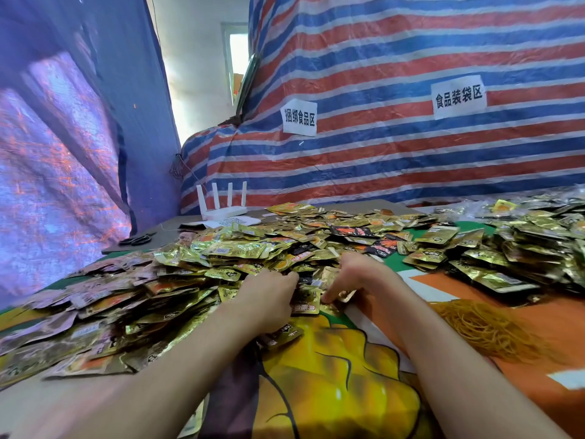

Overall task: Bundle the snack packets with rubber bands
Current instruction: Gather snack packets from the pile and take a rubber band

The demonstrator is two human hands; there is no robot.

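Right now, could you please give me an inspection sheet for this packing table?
Surface: table cover printed orange, yellow and green.
Job's things: snack packets heaped loose; rubber bands piled beside the right forearm.
Clutter: white router and scissors, far left.
Hands: left hand and right hand on packets at the heap's near edge; grip unclear.
Cables: thin wire hanging behind the router.
Surroundings: striped tarpaulin with two paper signs.

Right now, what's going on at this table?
A person is gathering loose snack packets from the big pile, with both hands in it. The left hand curls over a few packets and the right hand touches one beside them. Neither hand holds a band yet; the rubber bands lie heaped to the right.
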